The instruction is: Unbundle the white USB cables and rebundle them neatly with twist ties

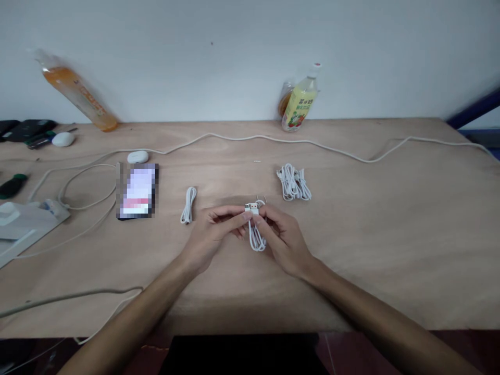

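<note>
Between my two hands is a coiled white USB cable (257,240), held above the table near its front middle. Its flat USB plug points upward and its loops hang below the fingers. My left hand (213,229) pinches the plug side between thumb and forefinger. From the other side, my right hand (283,234) grips the same cable with thumb and bent fingers. A single coiled white cable (188,205) lies left of my left hand. Beyond my right hand rests a pile of bundled white cables (294,183).
On the left lie a phone (137,191), a white oval case (138,157) and a white power strip (27,229). A long white cord (234,138) crosses the table's rear. An orange drink bottle (78,96) and a yellow-labelled bottle (300,101) lean against the wall.
</note>
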Demonstrator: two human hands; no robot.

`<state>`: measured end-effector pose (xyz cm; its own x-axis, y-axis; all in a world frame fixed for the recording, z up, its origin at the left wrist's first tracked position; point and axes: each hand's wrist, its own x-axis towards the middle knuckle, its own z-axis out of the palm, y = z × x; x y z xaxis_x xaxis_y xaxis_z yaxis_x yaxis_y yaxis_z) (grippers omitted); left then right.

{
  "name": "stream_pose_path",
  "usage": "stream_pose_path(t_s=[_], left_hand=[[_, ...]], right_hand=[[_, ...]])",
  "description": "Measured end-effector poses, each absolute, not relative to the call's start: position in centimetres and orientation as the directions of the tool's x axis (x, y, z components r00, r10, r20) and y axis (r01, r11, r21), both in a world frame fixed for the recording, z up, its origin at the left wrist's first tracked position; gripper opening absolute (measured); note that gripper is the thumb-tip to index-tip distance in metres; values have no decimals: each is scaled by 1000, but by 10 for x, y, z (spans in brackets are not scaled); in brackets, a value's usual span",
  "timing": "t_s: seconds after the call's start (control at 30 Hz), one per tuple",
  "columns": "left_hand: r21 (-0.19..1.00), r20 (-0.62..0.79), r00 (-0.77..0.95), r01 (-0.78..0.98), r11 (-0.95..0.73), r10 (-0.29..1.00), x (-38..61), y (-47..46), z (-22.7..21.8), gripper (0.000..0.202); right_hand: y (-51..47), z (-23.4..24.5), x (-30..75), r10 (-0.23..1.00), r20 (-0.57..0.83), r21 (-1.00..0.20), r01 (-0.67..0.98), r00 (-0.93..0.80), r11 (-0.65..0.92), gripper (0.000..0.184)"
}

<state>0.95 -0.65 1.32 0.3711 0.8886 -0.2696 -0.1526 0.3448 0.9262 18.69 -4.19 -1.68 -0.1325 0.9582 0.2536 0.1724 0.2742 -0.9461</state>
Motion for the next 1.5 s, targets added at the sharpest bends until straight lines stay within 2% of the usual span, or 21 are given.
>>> stream_pose_path(t_s=[0.87,1.27,1.5], left_hand=[[934,-280,344,-118,337,896,10,-7,14,20],[936,-283,330,-109,334,901,10,-7,13,23],[939,-280,311,-109,327,908,11,-8,15,22]], right_hand=[[-42,-17,186,956,265,-947,153,-129,283,30],[-43,-19,188,963,218,-954,173,-159,245,31],[-42,-18,188,954,242,-938,208,-175,276,32]])
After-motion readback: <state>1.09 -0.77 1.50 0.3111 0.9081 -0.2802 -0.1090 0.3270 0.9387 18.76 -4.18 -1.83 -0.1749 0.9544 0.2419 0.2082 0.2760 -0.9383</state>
